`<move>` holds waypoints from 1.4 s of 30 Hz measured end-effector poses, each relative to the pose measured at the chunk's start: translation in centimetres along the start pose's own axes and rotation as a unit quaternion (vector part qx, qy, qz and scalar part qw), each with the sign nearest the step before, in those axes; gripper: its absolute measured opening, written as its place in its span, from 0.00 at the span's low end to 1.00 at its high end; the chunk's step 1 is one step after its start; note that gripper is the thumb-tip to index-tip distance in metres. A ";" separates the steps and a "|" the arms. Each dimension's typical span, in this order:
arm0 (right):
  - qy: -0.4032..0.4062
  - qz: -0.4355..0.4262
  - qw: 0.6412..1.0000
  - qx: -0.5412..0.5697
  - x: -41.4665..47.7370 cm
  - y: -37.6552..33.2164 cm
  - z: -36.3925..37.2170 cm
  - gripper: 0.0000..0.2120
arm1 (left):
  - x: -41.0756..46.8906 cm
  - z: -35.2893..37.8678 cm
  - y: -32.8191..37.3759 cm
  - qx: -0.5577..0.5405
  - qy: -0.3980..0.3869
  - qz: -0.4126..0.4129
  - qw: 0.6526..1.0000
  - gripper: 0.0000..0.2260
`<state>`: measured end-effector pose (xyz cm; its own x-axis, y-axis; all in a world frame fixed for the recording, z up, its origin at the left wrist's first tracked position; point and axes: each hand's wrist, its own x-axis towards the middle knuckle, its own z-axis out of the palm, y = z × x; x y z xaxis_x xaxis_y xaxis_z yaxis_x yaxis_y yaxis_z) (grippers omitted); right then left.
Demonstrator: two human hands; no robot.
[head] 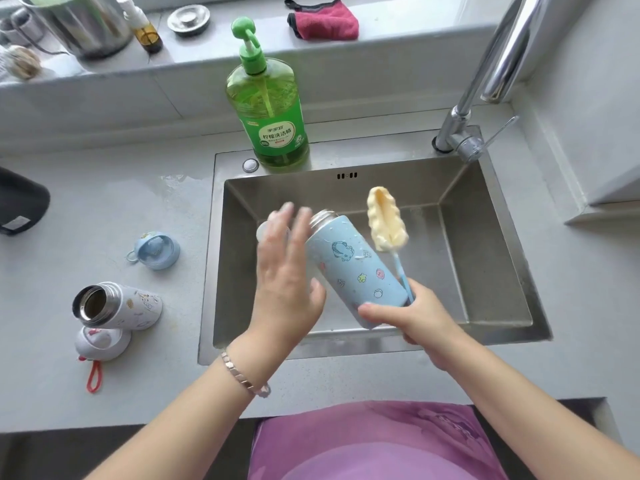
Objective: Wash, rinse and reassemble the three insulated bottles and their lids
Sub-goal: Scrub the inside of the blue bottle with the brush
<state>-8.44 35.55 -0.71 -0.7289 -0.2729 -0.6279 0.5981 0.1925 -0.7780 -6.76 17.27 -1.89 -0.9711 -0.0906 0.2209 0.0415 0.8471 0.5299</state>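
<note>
The right hand (415,317), fingers curled, grips the wet blue bottle (353,268) by its base together with the brush (386,221) handle, tilted over the sink (485,237). The left hand (287,271) has its fingers spread and holds nothing, so that slick one-handed hold could let the bottle drop. On the bench (173,393) left of the sink, the white bottle (121,304) lies on its side against the white lid (102,342), free to roll, and the soap bottle (273,116) stands at the sink's back edge.
</note>
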 end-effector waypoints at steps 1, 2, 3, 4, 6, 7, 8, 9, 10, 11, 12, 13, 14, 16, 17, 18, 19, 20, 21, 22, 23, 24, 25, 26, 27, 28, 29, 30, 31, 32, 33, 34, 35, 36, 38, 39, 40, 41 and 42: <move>0.013 0.006 1.000 0.011 0.0 0.0 0.2 0.23 | -0.2 -0.2 0.7 -0.137 -0.035 -0.143 0.980 0.38; 0.019 0.009 1.000 0.018 0.0 0.2 0.3 0.23 | -0.1 -0.4 1.7 -0.299 -0.076 -0.270 0.912 0.40; 0.021 0.010 0.999 0.028 0.0 0.3 0.6 0.22 | -0.1 -0.5 2.4 -0.433 -0.115 -0.349 0.823 0.41; 0.013 0.007 0.999 0.037 -0.1 0.4 0.9 0.21 | -0.1 -0.3 2.8 -0.517 -0.140 -0.402 0.742 0.39; -0.013 -0.001 0.999 0.040 -0.4 0.3 1.7 0.21 | -0.1 0.5 3.7 -0.547 -0.131 -0.444 0.697 0.30; -0.023 -0.008 0.999 0.034 -0.5 0.2 2.0 0.21 | -0.1 0.9 4.0 -0.539 -0.099 -0.456 0.701 0.29; -0.029 -0.014 0.999 0.023 -0.5 0.2 2.1 0.21 | -0.1 1.1 4.2 -0.534 -0.067 -0.467 0.702 0.29; -0.026 -0.023 0.999 0.002 -0.5 0.1 2.0 0.19 | -0.1 1.3 4.0 -0.530 -0.047 -0.475 0.701 0.30; -0.009 -0.043 0.998 -0.036 -0.4 0.0 1.7 0.15 | -0.1 1.4 3.7 -0.523 -0.041 -0.475 0.707 0.30; 0.019 -0.062 0.995 -0.077 -0.3 0.1 1.1 0.13 | 0.0 1.1 3.4 -0.503 -0.044 -0.468 0.726 0.30; 0.051 -0.083 0.989 -0.112 -0.1 0.4 0.2 0.14 | 0.1 0.8 2.8 -0.471 -0.056 -0.458 0.752 0.29; 0.085 -0.102 0.982 -0.137 -0.1 0.4 -0.8 0.14 | 0.0 0.4 2.1 -0.431 -0.077 -0.445 0.781 0.27; 0.111 -0.124 0.973 -0.158 -0.2 0.5 -2.0 0.11 | -0.3 -0.2 1.5 -0.386 -0.105 -0.428 0.810 0.26; 0.126 -0.176 0.953 -0.212 -1.0 0.4 -4.0 0.09 | -0.7 -1.3 0.7 -0.306 -0.156 -0.402 0.849 0.24; 0.119 -0.204 0.944 -0.232 -1.5 0.4 -4.4 0.09 | -0.8 -1.7 0.4 -0.269 -0.174 -0.393 0.862 0.24; 0.109 -0.234 0.934 -0.248 -2.0 0.3 -4.4 0.08 | -0.8 -2.0 0.2 -0.235 -0.187 -0.383 0.873 0.24; 0.105 -0.264 0.919 -0.274 -2.3 0.4 -4.3 0.05 | -0.9 -2.3 0.3 -0.208 -0.196 -0.371 0.884 0.24; 0.114 -0.297 0.897 -0.308 -2.5 0.5 -3.9 0.05 | -0.9 -2.5 0.5 -0.188 -0.200 -0.356 0.893 0.24; 0.128 -0.323 0.875 -0.338 -2.5 0.5 -3.5 0.08 | -0.9 -2.7 0.8 -0.168 -0.203 -0.339 0.903 0.24; 0.142 -0.341 0.859 -0.355 -2.4 0.5 -3.2 0.10 | -1.0 -2.8 1.2 -0.147 -0.205 -0.319 0.914 0.24; 0.155 -0.350 0.849 -0.363 -2.2 0.4 -3.0 0.11 | -1.0 -2.9 1.5 -0.130 -0.206 -0.301 0.922 0.25; 0.163 -0.357 0.842 -0.371 -2.1 0.3 -3.0 0.11 | -1.1 -3.1 1.6 -0.115 -0.202 -0.286 0.929 0.26; 0.165 -0.361 0.836 -0.378 -2.2 0.2 -3.0 0.11 | -1.0 -3.2 1.5 -0.099 -0.194 -0.277 0.936 0.26; 0.162 -0.363 0.832 -0.387 -2.3 0.3 -3.1 0.11 | -0.8 -3.4 1.3 -0.083 -0.182 -0.272 0.941 0.27; 0.158 -0.364 0.828 -0.396 -2.4 0.5 -3.3 0.11 | -0.6 -3.6 0.9 -0.070 -0.168 -0.273 0.945 0.28; 0.153 -0.364 0.826 -0.402 -2.7 0.8 -3.3 0.12 | -0.4 -3.7 0.6 -0.060 -0.155 -0.277 0.946 0.29; 0.150 -0.364 0.825 -0.405 -2.8 1.0 -3.2 0.13 | -0.2 -3.8 0.4 -0.052 -0.149 -0.276 0.948 0.29; 0.152 -0.367 0.825 -0.403 -2.8 1.1 -3.0 0.14 | -0.2 -3.7 0.6 -0.040 -0.156 -0.265 0.951 0.29; 0.158 -0.372 0.823 -0.399 -2.6 1.0 -2.8 0.15 | -0.4 -3.5 1.1 -0.023 -0.172 -0.242 0.955 0.29; 0.164 -0.378 0.819 -0.398 -2.5 0.7 -2.6 0.15 | -0.6 -3.2 1.5 -0.005 -0.191 -0.214 0.958 0.30; 0.170 -0.383 0.816 -0.399 -2.4 0.4 -2.4 0.15 | -0.8 -3.0 1.9 0.009 -0.204 -0.192 0.960 0.31; 0.170 -0.384 0.814 -0.401 -2.5 0.2 -2.4 0.15 | -0.9 -2.9 1.9 0.015 -0.206 -0.186 0.961 0.31; 0.167 -0.382 0.815 -0.402 -2.7 0.3 -2.6 0.16 | -0.8 -3.0 1.6 0.010 -0.196 -0.194 0.961 0.31; 0.162 -0.375 0.818 -0.405 -3.0 0.6 -2.9 0.15 | -0.6 -3.2 1.1 -0.003 -0.177 -0.211 0.961 0.30; 0.151 -0.357 0.820 -0.421 -3.7 1.3 -3.1 0.14 | -0.2 -3.6 0.3 -0.018 -0.141 -0.233 0.962 0.30; 0.143 -0.354 0.821 -0.424 -3.8 1.5 -2.9 0.13 | -0.1 -3.6 0.3 -0.015 -0.139 -0.227 0.964 0.30; 0.137 -0.355 0.825 -0.417 -3.8 1.5 -2.6 0.13 | -0.1 -3.6 0.5 -0.007 -0.147 -0.213 0.966 0.30; 0.137 -0.359 0.833 -0.399 -3.6 1.1 -2.4 0.12 | 0.0 -3.6 0.9 0.001 -0.153 -0.199 0.968 0.29; 0.149 -0.361 0.841 -0.375 -3.3 0.6 -2.2 0.12 | 0.0 -3.6 1.3 0.006 -0.158 -0.191 0.969 0.29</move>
<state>-6.39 38.69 0.82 -0.9297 -0.3466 0.1244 -0.3333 0.6482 -0.6847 -5.84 16.46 1.76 -0.9388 -0.2352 -0.2515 -0.3354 0.7898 0.5135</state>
